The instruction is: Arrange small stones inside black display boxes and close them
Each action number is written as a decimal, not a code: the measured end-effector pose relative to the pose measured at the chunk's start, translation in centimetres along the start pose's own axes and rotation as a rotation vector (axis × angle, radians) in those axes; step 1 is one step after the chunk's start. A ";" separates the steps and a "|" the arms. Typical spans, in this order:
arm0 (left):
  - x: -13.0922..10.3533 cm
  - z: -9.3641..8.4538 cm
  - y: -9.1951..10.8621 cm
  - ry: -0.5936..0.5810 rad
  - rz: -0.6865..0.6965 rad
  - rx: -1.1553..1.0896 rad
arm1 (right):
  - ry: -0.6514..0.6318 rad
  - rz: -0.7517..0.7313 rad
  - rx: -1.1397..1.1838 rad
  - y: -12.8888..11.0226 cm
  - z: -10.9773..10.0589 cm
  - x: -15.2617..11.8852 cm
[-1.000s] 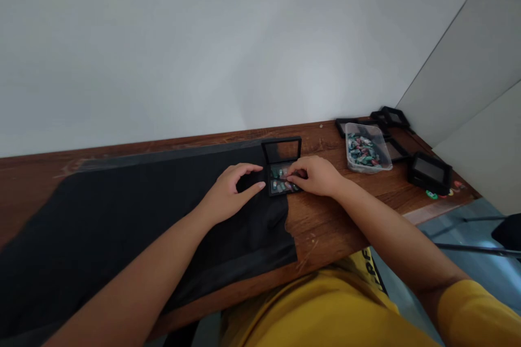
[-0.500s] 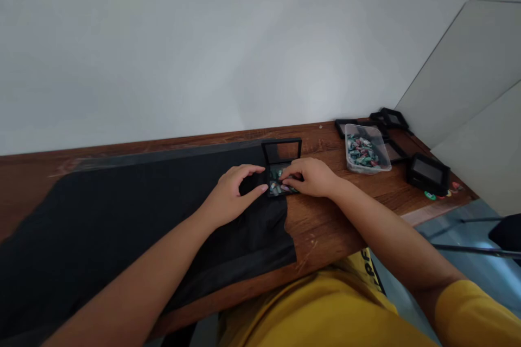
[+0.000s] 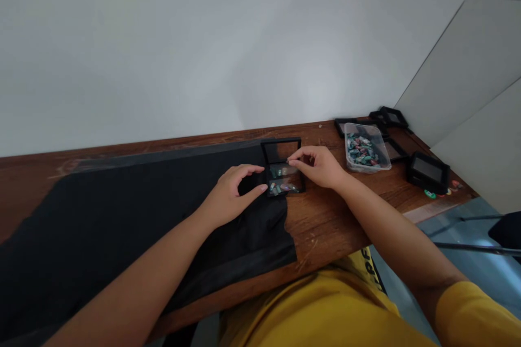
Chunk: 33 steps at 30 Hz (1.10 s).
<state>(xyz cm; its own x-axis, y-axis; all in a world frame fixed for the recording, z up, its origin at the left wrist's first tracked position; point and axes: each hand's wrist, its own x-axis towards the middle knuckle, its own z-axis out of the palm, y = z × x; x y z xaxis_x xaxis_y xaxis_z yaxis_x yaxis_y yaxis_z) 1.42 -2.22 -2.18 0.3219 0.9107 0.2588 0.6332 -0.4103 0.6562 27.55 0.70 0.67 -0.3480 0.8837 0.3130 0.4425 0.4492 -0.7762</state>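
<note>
A small black display case (image 3: 304,181) stands with its clear, black-framed lid (image 3: 283,142) raised at the back. Inside lie several small coloured stones (image 3: 280,188), greenish and pinkish, in a front row and a back row. At the case's left edge is my left hand (image 3: 230,195), thumb and index finger spread apart, the thumb touching the edge. Over the back right of the case my right hand (image 3: 319,167) is closed in a pinch. What is between its fingertips is too small to make out.
A clear plastic tub (image 3: 386,161) of similar stones stands to the right. Around it lie more black framed cases (image 3: 428,172). A few colourful small pieces (image 3: 430,194) lie near the table's right end. Black cloth (image 3: 134,217) covers the wooden table's left part, before a white wall (image 3: 183,54).
My right hand has moved up and slightly right from the stones in the case, uncovering both rows. My left hand has stayed at the case's left edge.
</note>
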 end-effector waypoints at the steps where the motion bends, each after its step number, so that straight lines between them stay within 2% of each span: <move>1: 0.0 0.0 0.0 0.001 0.002 0.002 | -0.006 0.034 0.011 0.0 -0.1 0.0; 10: 0.0 0.1 0.1 0.004 0.042 0.040 | -0.098 0.149 -0.081 -0.2 0.3 -0.1; 22: 0.0 0.9 0.6 0.019 0.051 0.075 | -0.085 0.066 -0.049 0.6 0.2 0.1; 33: 0.3 1.4 0.5 0.008 0.017 0.070 | -0.120 0.211 0.061 -0.1 0.5 0.1</move>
<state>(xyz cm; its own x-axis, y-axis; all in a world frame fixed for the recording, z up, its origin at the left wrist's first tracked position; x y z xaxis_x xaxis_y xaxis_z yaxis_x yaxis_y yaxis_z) 2.80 -2.19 -2.78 0.3275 0.9038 0.2755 0.6755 -0.4278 0.6006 27.03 0.64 0.50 -0.3503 0.9335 0.0762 0.4666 0.2445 -0.8500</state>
